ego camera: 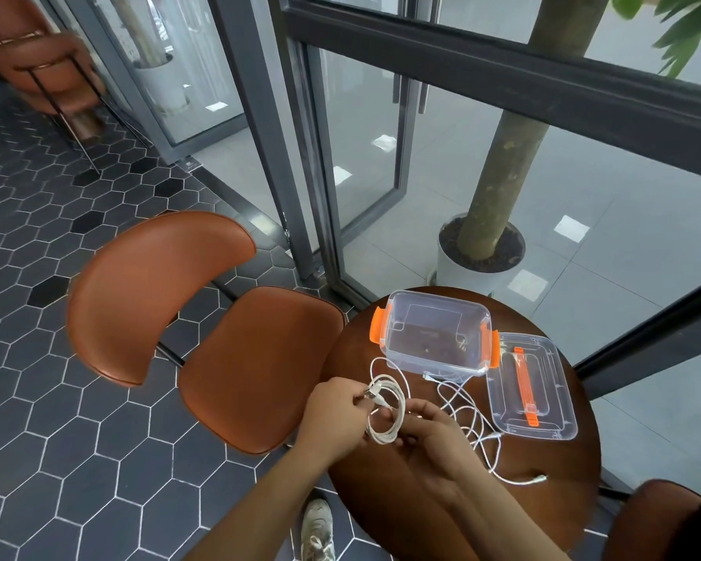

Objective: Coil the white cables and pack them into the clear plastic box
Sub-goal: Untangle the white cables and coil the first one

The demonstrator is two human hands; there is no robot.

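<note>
The left hand (334, 408) pinches the plug end of a white cable. The right hand (430, 433) has its fingers curled around the coil (400, 406), probably so that the loops do not spring apart. Both hands work above the near-left part of the worktop (563, 459). The clear plastic box (397, 317) stands open at the far side, with its lid (506, 398) just to the right, ready for packing. I count one coil, one box and one lid. The loose cable (480, 435) may be one or two.

The right hand (430, 435) hides part of the coil (402, 406); the far chair (45, 70) is blurred.
</note>
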